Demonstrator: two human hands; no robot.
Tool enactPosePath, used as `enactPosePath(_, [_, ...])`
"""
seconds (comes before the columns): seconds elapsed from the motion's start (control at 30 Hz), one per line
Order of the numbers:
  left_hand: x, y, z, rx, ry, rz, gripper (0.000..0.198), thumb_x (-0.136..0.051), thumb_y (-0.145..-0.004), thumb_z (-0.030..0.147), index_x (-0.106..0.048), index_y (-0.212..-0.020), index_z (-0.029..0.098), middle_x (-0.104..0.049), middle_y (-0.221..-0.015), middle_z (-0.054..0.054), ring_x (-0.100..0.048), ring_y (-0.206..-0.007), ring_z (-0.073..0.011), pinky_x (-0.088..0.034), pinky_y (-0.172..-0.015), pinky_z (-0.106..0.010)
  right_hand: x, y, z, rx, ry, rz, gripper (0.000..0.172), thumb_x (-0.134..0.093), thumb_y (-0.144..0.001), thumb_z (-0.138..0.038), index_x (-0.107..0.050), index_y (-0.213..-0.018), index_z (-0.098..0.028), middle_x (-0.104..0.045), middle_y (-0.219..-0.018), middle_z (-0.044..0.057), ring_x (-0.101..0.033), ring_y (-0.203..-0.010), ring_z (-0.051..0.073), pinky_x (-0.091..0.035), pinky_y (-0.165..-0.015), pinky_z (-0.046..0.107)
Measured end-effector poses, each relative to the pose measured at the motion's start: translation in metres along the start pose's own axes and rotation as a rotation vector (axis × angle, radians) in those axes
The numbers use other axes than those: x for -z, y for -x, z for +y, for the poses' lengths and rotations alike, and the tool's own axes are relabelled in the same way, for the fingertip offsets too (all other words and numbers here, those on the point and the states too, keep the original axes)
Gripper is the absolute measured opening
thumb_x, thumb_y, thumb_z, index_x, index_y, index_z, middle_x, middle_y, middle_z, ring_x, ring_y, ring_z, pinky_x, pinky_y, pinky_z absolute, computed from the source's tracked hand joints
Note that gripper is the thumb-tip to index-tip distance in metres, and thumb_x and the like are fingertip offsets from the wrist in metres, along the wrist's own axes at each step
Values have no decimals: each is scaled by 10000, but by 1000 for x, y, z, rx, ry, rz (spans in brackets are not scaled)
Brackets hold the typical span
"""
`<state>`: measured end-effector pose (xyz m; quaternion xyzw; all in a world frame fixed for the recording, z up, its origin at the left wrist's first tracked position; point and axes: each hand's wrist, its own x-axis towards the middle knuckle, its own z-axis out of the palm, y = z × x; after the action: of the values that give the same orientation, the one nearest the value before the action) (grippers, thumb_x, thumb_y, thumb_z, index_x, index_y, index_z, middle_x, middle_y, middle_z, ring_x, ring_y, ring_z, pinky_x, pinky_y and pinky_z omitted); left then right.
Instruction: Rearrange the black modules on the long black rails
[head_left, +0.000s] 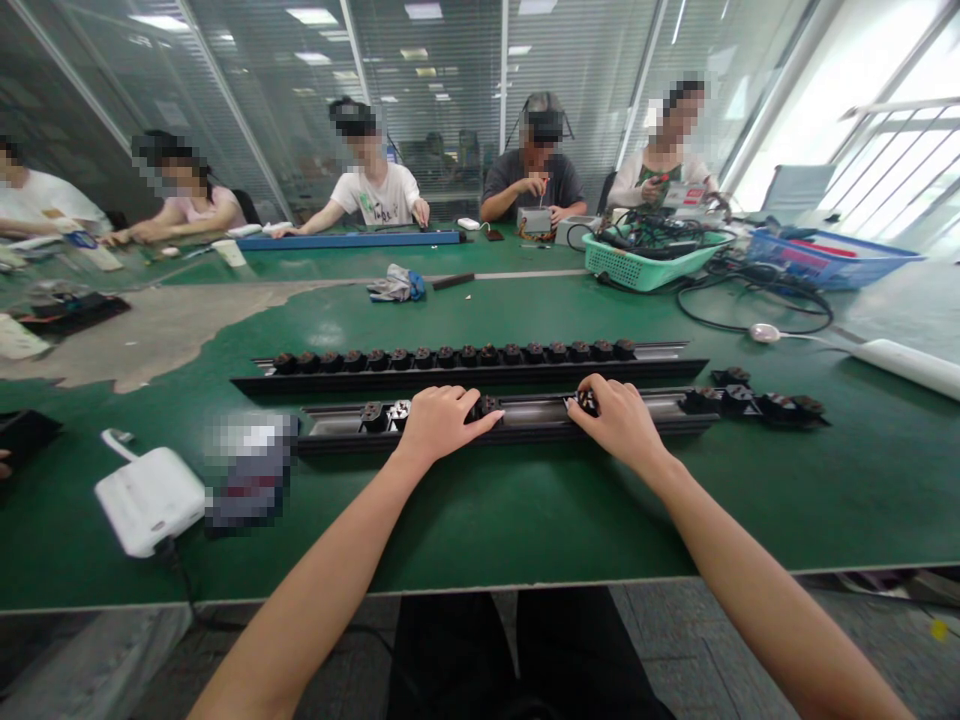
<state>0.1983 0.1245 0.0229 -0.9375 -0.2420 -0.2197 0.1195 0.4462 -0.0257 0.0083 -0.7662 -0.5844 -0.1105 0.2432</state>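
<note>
A black metal channel [525,425] lies across the table in front of me, with black socket modules [373,415] seated in its left part. My left hand [439,425] is closed over the modules there, its thumb along the front and its fingertips hidden behind. Farther right, my right hand [619,415] grips a black socket module [587,402] between thumb and fingers, at the channel's open stretch. Whether that module touches the channel floor is hard to see. More loose modules [739,400] sit at and beyond the channel's right end.
Behind lies a second black channel [465,378] with a long row of modules. A white adapter [154,500] with a cable stands at left. A green basket [652,262] of cables, a blue basket [832,262] and a glove [396,284] lie farther back. Several people sit opposite.
</note>
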Motion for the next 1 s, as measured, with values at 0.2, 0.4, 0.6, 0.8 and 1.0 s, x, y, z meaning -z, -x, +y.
enactPosePath(0.2, [-1, 0, 0, 3, 2, 3, 563, -441, -975, 638, -743, -940, 164, -731, -827, -93, -671, -760, -232, -440, -684, -344, 0, -1, 2, -10, 3, -2, 201, -526, -907, -398, -560, -946, -204, -666, -807, 71, -611, -811, 251, -365, -820, 371])
enactPosePath(0.4, [-1, 0, 1, 5, 5, 7, 541, -463, -970, 628, -744, -937, 168, -731, -828, -96, -673, -764, -233, -441, -689, -342, -1, -2, 4, -4, 19, -15, 210, -522, -911, -403, -569, -957, -203, -659, -801, 66, -611, -814, 253, -364, -813, 367])
enactPosePath(0.6, [-2, 0, 0, 3, 3, 8, 554, -449, -972, 636, -740, -929, 167, -731, -829, -91, -675, -768, -233, -445, -696, -344, 2, -2, 3, -13, 8, -21, 207, -518, -910, -400, -571, -953, -204, -661, -799, 65, -609, -811, 251, -367, -828, 370])
enactPosePath(0.8, [-2, 0, 1, 5, -2, 7, 556, -447, -970, 642, -739, -921, 171, -735, -829, -93, -674, -764, -229, -439, -686, -337, 3, -2, 3, -8, 11, -12, 197, -508, -905, -397, -571, -935, -213, -646, -775, 59, -596, -787, 249, -362, -810, 370])
enactPosePath(1.0, [-2, 0, 0, 3, 10, 9, 559, -439, -971, 643, -741, -939, 174, -734, -827, -97, -674, -763, -233, -443, -685, -340, 3, -2, 5, -19, -1, -1, 184, -506, -894, -396, -566, -908, -223, -636, -741, 53, -584, -753, 246, -362, -796, 371])
